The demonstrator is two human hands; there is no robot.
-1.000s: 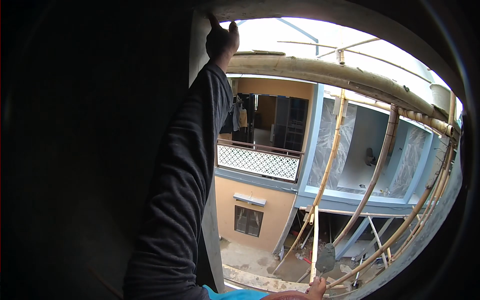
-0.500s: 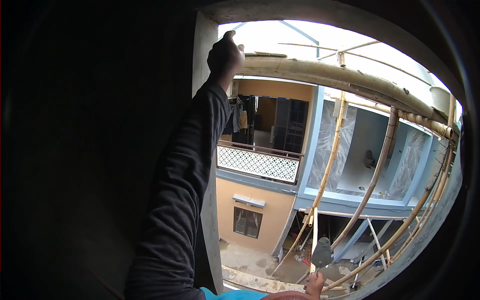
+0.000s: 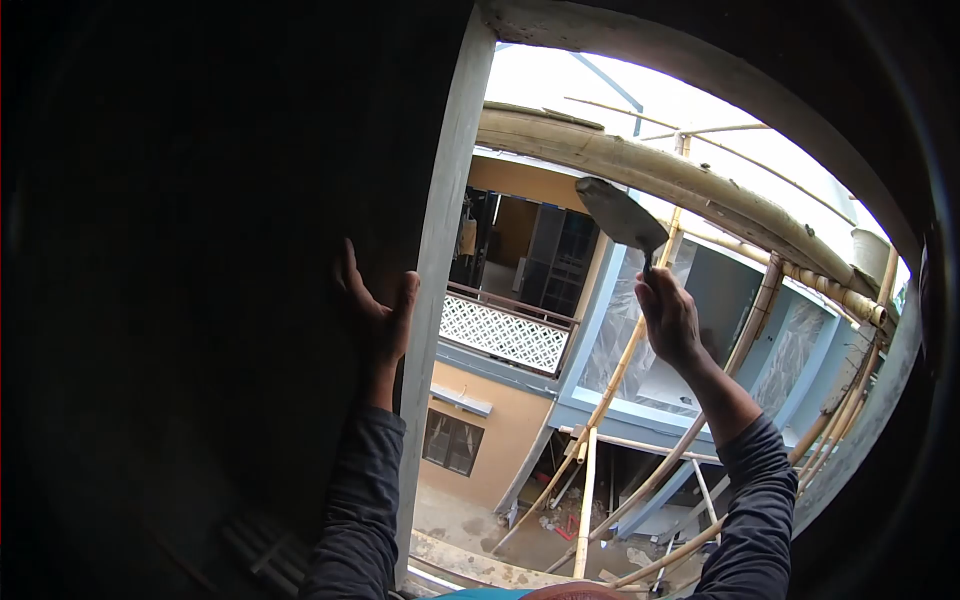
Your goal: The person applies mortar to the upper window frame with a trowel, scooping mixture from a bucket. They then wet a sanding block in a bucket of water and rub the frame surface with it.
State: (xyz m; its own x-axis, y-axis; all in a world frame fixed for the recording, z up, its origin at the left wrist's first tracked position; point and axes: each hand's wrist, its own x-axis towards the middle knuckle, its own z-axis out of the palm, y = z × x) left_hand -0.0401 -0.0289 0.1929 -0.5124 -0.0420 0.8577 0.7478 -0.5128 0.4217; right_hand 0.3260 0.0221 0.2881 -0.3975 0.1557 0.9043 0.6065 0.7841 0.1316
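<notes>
Gripping the trowel [image 3: 622, 215] in the right hand [image 3: 672, 318], with long axis slanting up-left from the fingers; holding the left hand [image 3: 378, 318] open, nearer the frame post [image 3: 443, 220], possibly touching.

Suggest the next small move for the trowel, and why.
Probably ease the trowel left toward the opening's left edge: the right hand holds it raised, apart from that edge, while the left hand, fingers spread and holding nothing visible, is beside it.
</notes>
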